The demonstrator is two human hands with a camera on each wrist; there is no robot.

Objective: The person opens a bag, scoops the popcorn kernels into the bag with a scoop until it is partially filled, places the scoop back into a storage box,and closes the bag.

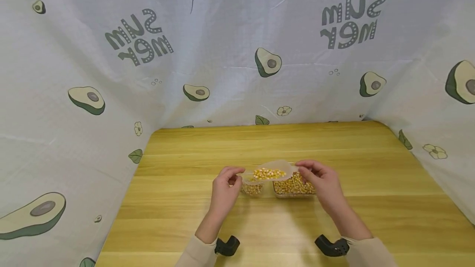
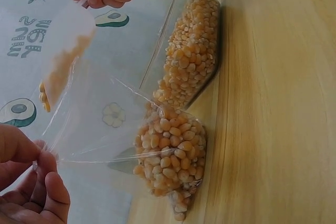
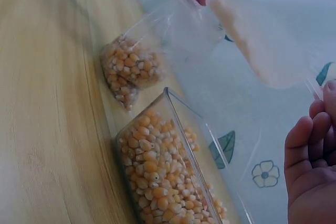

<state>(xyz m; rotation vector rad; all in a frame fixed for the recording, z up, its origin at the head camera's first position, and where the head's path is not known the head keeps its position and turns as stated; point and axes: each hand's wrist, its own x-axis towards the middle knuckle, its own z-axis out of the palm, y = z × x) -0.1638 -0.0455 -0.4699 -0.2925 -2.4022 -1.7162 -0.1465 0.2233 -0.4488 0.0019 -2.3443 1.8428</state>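
Observation:
My left hand (image 1: 227, 188) pinches the upper edge of a clear plastic bag (image 2: 170, 153). Corn kernels fill the bottom of this bag, which rests on the table. With its fingertips, my right hand (image 1: 324, 180) holds a translucent white scoop (image 1: 281, 165) by its handle end. Yellow kernels (image 1: 268, 173) lie in the scoop, whose front end hangs over the bag's mouth. To the bag's right stands a clear rectangular container (image 1: 295, 195) with many more kernels inside, partly under the scoop and right hand in the head view.
Everything stands on a light wooden table (image 1: 178, 209). A white cloth (image 1: 230, 52) printed with avocados hangs behind it and along both sides. Black wrist mounts (image 1: 227, 246) sit at both sleeves.

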